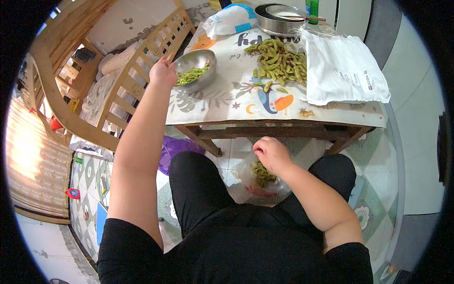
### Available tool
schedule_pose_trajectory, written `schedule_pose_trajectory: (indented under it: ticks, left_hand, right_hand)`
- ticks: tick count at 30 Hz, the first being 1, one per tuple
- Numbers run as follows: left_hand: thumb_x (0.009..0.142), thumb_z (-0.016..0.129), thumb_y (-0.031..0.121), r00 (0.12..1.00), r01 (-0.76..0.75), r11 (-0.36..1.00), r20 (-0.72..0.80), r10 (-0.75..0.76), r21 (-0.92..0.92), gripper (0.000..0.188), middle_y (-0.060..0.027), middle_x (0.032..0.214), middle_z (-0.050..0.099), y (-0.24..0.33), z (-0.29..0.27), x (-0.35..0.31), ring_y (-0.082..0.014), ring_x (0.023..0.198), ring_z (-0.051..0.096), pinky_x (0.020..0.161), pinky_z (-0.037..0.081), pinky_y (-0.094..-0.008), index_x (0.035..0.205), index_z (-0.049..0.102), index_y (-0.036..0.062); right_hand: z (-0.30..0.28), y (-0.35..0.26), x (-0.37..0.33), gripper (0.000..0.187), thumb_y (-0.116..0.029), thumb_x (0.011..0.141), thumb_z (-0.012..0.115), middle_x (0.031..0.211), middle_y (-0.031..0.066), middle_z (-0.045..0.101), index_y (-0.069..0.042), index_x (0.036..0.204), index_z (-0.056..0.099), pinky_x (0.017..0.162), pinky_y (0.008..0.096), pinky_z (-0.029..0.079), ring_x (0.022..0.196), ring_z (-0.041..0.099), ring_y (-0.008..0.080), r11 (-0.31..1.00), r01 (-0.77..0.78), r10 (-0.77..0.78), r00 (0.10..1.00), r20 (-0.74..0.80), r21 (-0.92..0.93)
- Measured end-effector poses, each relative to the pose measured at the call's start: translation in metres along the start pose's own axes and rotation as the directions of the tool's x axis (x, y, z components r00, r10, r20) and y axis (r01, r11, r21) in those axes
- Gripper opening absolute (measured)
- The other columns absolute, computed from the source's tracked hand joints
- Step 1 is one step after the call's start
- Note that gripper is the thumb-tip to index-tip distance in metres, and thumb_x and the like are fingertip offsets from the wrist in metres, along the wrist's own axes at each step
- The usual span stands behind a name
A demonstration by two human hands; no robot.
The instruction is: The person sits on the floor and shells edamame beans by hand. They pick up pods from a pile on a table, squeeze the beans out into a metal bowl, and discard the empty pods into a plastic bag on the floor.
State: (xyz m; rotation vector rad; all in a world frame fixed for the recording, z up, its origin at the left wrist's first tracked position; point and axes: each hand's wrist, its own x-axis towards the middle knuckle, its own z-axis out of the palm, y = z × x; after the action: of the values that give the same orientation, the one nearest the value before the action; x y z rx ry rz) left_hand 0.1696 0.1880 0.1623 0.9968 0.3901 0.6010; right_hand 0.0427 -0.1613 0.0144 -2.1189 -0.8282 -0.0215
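Observation:
My left hand (163, 74) is raised at the left rim of a steel bowl (206, 80), its fingers closed. A small green piece, apparently a bean pod (169, 57), shows at the fingertips. Shelled green beans (190, 75) lie inside the bowl. My right hand (273, 154) hangs below the table's front edge with its fingers curled together; whatever they hold is hidden. Right under it, between my knees, a clear plastic bag (242, 176) contains greenish-brown pod shells (260, 174). A heap of green bean pods (279, 61) is spread on the table.
The patterned tablecloth (213, 113) covers a wooden-legged table. On it are a white sack (345, 68), a steel pot (269, 26) with a strainer, a white-and-blue package (229, 21) and a green bottle (312, 9). A wooden bed rail (137, 75) stands left; a purple bag (172, 151) lies below.

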Motion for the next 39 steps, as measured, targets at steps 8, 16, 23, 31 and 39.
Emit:
schedule_pose_trajectory:
  ticks: [8, 16, 23, 31, 39]
  left_hand:
    - [0.077, 0.046, -0.005, 0.991, -0.127, 0.943, 0.004, 0.132, 0.308, 0.027, -0.0055, 0.096, 0.056, -0.003, 0.023, -0.03, -0.0152, 0.084, 0.051, 0.072, 0.043, -0.0263, 0.102, 0.05, 0.002]
    - [0.075, 0.059, 0.014, 0.853, -0.509, 0.444, 0.361, 0.377, 0.737, 0.019, -0.0047, 0.08, 0.061, -0.044, 0.049, -0.063, -0.0109, 0.071, 0.054, 0.067, 0.042, -0.0234, 0.087, 0.062, 0.001]
    - [0.068, 0.06, 0.029, 0.716, -0.697, 0.047, 0.698, 0.008, 0.715, 0.026, -0.0131, 0.088, 0.058, -0.122, 0.101, -0.16, -0.0281, 0.082, 0.055, 0.076, 0.042, -0.0348, 0.084, 0.064, 0.0095]
    - [0.071, 0.056, 0.018, 0.722, -0.686, -0.099, 0.691, 0.035, 0.721, 0.018, -0.0117, 0.091, 0.056, -0.142, 0.091, -0.136, -0.028, 0.085, 0.052, 0.076, 0.042, -0.0353, 0.086, 0.063, 0.0107]
    - [0.073, 0.058, 0.014, 0.708, -0.696, 0.331, 0.687, 0.165, 0.637, 0.014, -0.009, 0.078, 0.056, -0.12, 0.069, -0.178, -0.021, 0.066, 0.054, 0.062, 0.044, -0.0284, 0.086, 0.06, 0.0071]
  right_hand:
    - [-0.011, -0.004, 0.001, 0.012, -0.014, 0.073, 0.054, 0.08, 0.0104, 0.057, -0.006, 0.08, 0.058, 0.064, 0.0337, 0.044, 0.075, 0.054, 0.0269, 0.995, -0.08, 0.077, 0.996, 0.049, 0.058]
    - [-0.016, -0.009, 0.004, 0.013, -0.013, 0.07, 0.055, 0.079, 0.0123, 0.056, -0.005, 0.079, 0.058, 0.066, 0.0362, 0.044, 0.074, 0.054, 0.0291, 0.986, -0.124, 0.119, 0.991, 0.053, 0.107]
    - [-0.006, -0.002, 0.003, 0.015, -0.017, 0.07, 0.053, 0.081, 0.0139, 0.057, -0.006, 0.079, 0.057, 0.065, 0.039, 0.044, 0.076, 0.054, 0.032, 0.99, -0.126, 0.122, 0.991, 0.057, 0.067]
    - [-0.02, -0.013, 0.001, 0.017, -0.019, 0.074, 0.052, 0.081, 0.0146, 0.056, -0.005, 0.08, 0.059, 0.067, 0.0365, 0.044, 0.076, 0.054, 0.0315, 0.996, -0.077, 0.084, 0.974, 0.209, -0.043]
    - [-0.016, -0.003, 0.009, 0.028, -0.027, 0.081, 0.049, 0.067, 0.0075, 0.053, -0.002, 0.068, 0.052, 0.053, 0.0298, 0.041, 0.059, 0.051, 0.0167, 0.906, -0.324, 0.293, 0.944, 0.148, 0.273]
